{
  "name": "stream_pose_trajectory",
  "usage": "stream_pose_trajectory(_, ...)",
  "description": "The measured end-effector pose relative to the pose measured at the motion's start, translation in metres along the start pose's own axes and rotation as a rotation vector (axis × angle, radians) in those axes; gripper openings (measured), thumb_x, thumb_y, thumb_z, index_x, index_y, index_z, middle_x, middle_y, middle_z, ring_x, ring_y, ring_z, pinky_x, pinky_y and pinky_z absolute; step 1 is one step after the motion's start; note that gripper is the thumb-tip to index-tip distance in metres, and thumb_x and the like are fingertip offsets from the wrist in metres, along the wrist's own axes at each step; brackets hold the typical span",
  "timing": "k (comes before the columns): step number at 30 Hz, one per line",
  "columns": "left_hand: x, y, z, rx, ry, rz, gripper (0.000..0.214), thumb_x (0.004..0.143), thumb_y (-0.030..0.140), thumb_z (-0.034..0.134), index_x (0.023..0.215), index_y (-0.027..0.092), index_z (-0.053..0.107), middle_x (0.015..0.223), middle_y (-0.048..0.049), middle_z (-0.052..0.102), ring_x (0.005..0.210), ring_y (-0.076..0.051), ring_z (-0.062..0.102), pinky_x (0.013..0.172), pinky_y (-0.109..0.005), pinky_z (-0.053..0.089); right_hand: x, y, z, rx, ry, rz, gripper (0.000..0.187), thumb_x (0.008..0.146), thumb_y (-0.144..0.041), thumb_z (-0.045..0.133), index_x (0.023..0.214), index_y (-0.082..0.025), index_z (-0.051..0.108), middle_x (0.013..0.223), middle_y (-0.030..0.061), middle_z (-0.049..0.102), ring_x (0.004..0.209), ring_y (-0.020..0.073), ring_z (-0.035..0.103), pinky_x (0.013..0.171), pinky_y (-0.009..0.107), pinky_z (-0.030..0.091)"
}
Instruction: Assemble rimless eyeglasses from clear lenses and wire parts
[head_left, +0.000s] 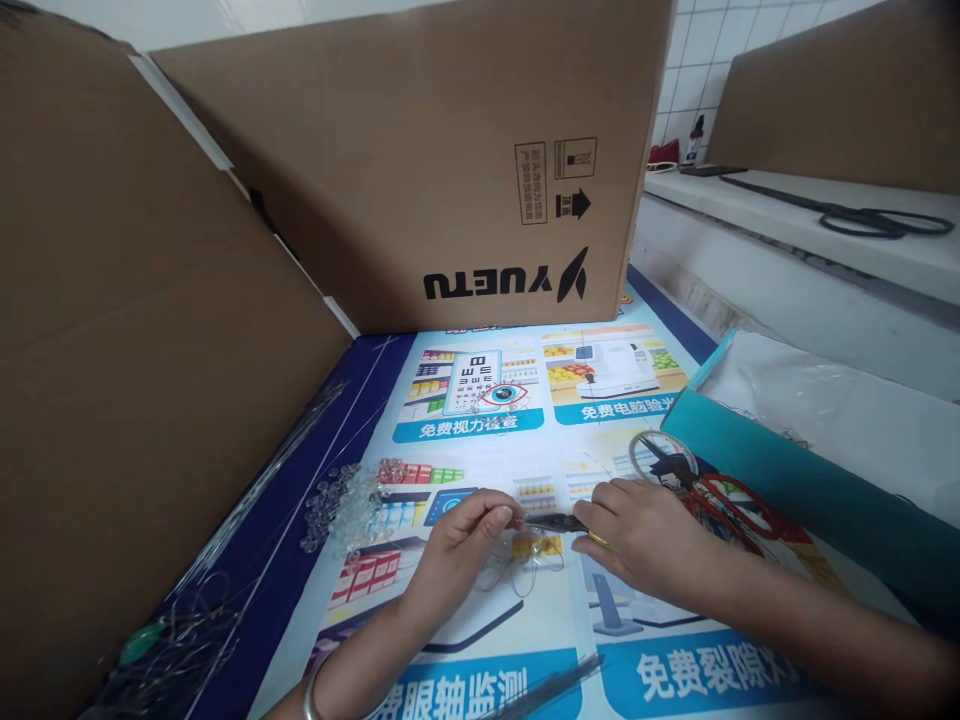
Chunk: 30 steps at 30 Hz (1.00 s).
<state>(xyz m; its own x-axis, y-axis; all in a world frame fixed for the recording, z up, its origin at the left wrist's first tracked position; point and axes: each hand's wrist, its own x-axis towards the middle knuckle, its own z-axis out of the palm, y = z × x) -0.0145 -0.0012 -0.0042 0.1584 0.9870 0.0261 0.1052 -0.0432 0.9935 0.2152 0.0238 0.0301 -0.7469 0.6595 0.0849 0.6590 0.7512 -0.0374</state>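
My left hand (469, 535) is closed, thumb and forefinger pinching a thin wire at the tip of the pliers. Loops of the thin wire (534, 575) hang just below the fingertips over the printed sheet. The small pliers (555, 522), with dark jaws and a yellow handle, are gripped in my right hand (645, 530). Their jaws point left and meet the left fingertips, which hide the exact spot they touch. To the left of my hands lies a pile of clear beads (349, 510), with a few reddish ones at its far edge.
Red-handled scissors (731, 505) and a roll of clear tape (636, 462) lie beyond my right hand, beside a teal box (787, 475). Large cardboard panels (420, 170) wall the back and left. Dark straight wires (547, 690) lie in front; black scissors (855, 215) rest on the ledge.
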Motion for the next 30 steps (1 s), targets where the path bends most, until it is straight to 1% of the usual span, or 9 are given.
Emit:
stream_pose_trajectory(3, 0.001, 0.001, -0.002, 0.007, 0.000, 0.010, 0.016, 0.086, 0.027, 0.050, 0.085, 0.017, 0.062, 0.082, -0.0040, 0.065, 0.080, -0.017, 0.059, 0.077, -0.029, 0.044, 0.000, 0.001, -0.001, 0.029, -0.018, 0.005, 0.024, 0.087, -0.037, 0.046, 0.098, -0.020, 0.058, 0.084, 0.0064, 0.060, 0.079, 0.0201, 0.055, 0.064, 0.030, 0.036)
stream_pose_trajectory(9, 0.003, -0.005, -0.005, -0.094, -0.035, 0.016, 0.017, 0.085, 0.027, 0.052, 0.083, 0.016, 0.064, 0.077, -0.0047, 0.066, 0.074, -0.017, 0.060, 0.072, -0.030, 0.045, -0.001, 0.003, 0.000, 0.155, -0.031, 0.017, 0.032, 0.088, -0.043, 0.041, 0.105, -0.021, 0.057, 0.090, 0.0069, 0.059, 0.083, 0.0200, 0.055, 0.068, 0.030, 0.038)
stream_pose_trajectory(14, 0.004, -0.008, -0.009, -0.125, -0.066, 0.091, 0.017, 0.084, 0.028, 0.053, 0.083, 0.015, 0.065, 0.077, -0.0060, 0.066, 0.076, -0.018, 0.060, 0.073, -0.030, 0.044, -0.003, 0.006, 0.001, 0.246, -0.033, 0.025, 0.035, 0.087, -0.047, 0.040, 0.108, -0.023, 0.055, 0.094, 0.0064, 0.059, 0.085, 0.0207, 0.055, 0.070, 0.031, 0.040)
stream_pose_trajectory(22, 0.005, -0.008, -0.010, -0.173, -0.099, 0.076, 0.022, 0.084, 0.033, 0.054, 0.083, 0.014, 0.064, 0.075, -0.0059, 0.065, 0.072, -0.018, 0.060, 0.071, -0.032, 0.045, -0.004, 0.006, 0.000, 0.340, 0.004, 0.019, 0.035, 0.086, -0.044, 0.044, 0.109, -0.021, 0.056, 0.095, 0.0084, 0.059, 0.090, 0.0205, 0.054, 0.078, 0.032, 0.041)
stream_pose_trajectory(30, 0.006, -0.008, -0.011, -0.188, -0.110, 0.113, 0.023, 0.081, 0.036, 0.057, 0.077, 0.016, 0.067, 0.074, -0.0054, 0.065, 0.073, -0.017, 0.059, 0.071, -0.030, 0.044, -0.004, 0.006, 0.004, 0.507, -0.026, -0.027, 0.035, 0.087, -0.042, 0.042, 0.109, -0.019, 0.056, 0.095, 0.0076, 0.059, 0.089, 0.0192, 0.053, 0.076, 0.030, 0.042)
